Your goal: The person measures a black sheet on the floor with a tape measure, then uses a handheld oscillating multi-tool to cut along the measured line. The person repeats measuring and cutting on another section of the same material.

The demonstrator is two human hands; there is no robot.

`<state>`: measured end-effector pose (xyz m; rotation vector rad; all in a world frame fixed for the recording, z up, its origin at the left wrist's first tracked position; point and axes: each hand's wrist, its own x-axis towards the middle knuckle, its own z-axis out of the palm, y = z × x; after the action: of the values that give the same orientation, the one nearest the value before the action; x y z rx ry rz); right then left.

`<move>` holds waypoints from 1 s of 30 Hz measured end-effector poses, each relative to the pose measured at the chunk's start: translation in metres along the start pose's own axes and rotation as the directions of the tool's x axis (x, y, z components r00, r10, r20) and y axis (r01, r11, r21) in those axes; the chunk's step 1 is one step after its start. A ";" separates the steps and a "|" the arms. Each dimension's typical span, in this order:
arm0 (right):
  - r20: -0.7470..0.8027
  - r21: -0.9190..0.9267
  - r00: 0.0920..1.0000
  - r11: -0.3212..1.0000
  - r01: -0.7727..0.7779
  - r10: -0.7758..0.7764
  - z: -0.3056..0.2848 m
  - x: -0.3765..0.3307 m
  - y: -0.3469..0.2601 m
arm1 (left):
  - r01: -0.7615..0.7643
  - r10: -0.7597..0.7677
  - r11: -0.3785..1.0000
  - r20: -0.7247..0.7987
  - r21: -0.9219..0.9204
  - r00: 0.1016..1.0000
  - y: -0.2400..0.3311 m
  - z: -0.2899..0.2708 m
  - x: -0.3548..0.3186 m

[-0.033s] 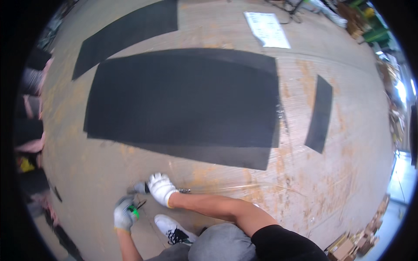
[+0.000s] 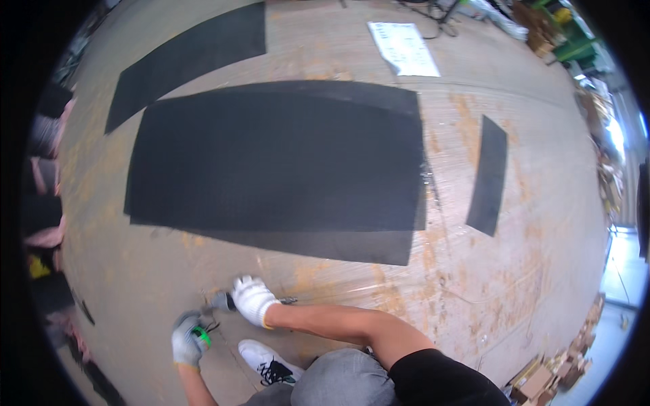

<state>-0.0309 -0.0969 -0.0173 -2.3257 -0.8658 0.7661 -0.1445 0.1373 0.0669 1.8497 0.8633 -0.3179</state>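
At the plywood floor [image 2: 474, 284] edge, gloved hands apart: left hand [image 2: 187, 340] clamps green tool [image 2: 200, 333], right hand [image 2: 252, 300] grips grey object [image 2: 221, 302].

Worker's clothing, head view
White knit gloves on left hand [image 2: 186, 342] and right hand [image 2: 252, 300]; black short sleeve, grey trousers, white sneaker with black laces.

Workshop or factory floor. Large worn plywood surface [image 2: 514, 284], stained and scratched, carries big black sheets [image 2: 277, 155] and cut strips [image 2: 489, 174]. Stacked cardboard boxes [image 2: 542, 379] sit at the lower right edge; green machinery [image 2: 572, 40] stands at the upper right. A paper sheet [image 2: 404, 47] lies nearby.
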 end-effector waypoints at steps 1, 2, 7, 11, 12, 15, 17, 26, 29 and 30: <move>0.087 -0.014 0.996 0.999 -0.032 0.034 -0.010 -0.017 0.012 | 0.055 -0.059 0.986 -0.023 -0.155 0.998 0.007 -0.005 0.000; 0.156 0.063 0.985 0.994 -0.084 0.073 -0.021 -0.039 0.032 | 0.065 -0.078 0.967 -0.045 -0.246 0.996 0.015 -0.010 0.004; 0.055 0.103 0.922 0.917 -0.386 0.382 -0.074 -0.225 0.130 | 0.075 -0.038 0.931 0.111 -0.358 0.993 0.040 0.014 0.049; -0.344 0.182 0.423 0.502 -0.845 0.838 -0.075 -0.361 0.171 | 0.073 -0.022 0.966 0.200 -0.249 0.979 0.052 0.088 0.078; -0.413 0.197 0.315 0.421 -0.886 0.855 -0.074 -0.385 0.183 | 0.088 -0.037 0.978 0.255 -0.190 0.966 0.057 0.108 0.081; -0.375 0.282 -0.038 0.075 -0.956 0.926 -0.070 -0.432 0.206 | 0.126 -0.089 0.990 0.431 -0.057 0.898 0.073 0.153 0.086; -0.376 0.175 -0.081 -0.015 -0.984 0.923 -0.071 -0.440 0.211 | 0.110 -0.087 0.994 0.515 -0.016 0.853 0.082 0.178 0.090; -0.312 0.591 0.305 0.435 -0.680 0.900 -0.117 -0.252 0.238 | 0.130 -0.102 0.991 0.510 -0.019 0.854 0.080 0.202 0.068; -0.272 0.595 0.219 0.343 -0.727 0.937 -0.114 -0.221 0.240 | 0.139 -0.124 0.990 0.468 0.004 0.875 0.073 0.193 0.048; -0.252 0.664 0.205 0.324 -0.674 0.946 -0.116 -0.220 0.244 | 0.101 -0.104 0.994 0.461 0.032 0.881 0.069 0.190 0.040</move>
<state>0.0045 -0.4432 -0.0248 -2.2289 0.9773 0.3867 -0.0377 -0.0293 0.0083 1.6344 0.6242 -0.7958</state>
